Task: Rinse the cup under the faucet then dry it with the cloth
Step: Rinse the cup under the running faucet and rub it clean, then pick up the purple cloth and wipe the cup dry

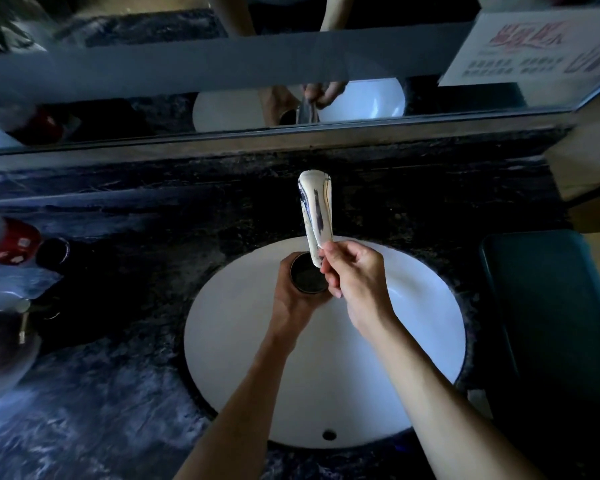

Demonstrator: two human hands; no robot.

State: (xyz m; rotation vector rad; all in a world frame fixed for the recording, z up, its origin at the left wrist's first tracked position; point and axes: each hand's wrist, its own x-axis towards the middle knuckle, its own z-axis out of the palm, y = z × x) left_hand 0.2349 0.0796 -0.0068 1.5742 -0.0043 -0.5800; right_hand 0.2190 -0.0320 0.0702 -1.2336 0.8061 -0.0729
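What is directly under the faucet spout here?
The open mouth of the cup, gripped upright by the left hand above the white sink. The right hand touches the faucet tip, hiding the outlet, so running water cannot be confirmed.

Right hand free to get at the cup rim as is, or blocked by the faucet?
Probably yes. The right hand sits at the faucet tip, right beside the cup that the left hand holds beneath the spout. The spout overhangs the far part of the rim; the near side looks open.
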